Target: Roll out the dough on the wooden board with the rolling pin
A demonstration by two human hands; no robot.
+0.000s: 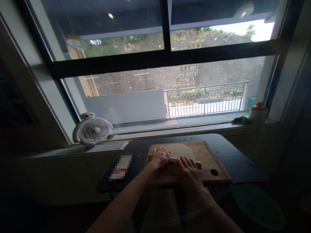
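Note:
A flat, pale sheet of dough (182, 149) lies on a wooden cutting board (206, 173). Across the near part of the dough runs a rolling pin (173, 159), its pale middle showing between my hands and its wooden end sticking out at the right. My left hand (159, 157) rests over the pin's left side, fingers bent over it. Over the right side, my right hand (190, 168) presses with its fingers forward across the pin. The hands hide most of the pin and part of the dough's near edge.
The board sits on a dark table (243, 166). At the left of the table lies a phone (121, 166) with a blurred-out screen. A white fan (94, 129) stands by the window; a red-topped bottle (259, 113) is on the sill. Below right is a green round stool (257, 204).

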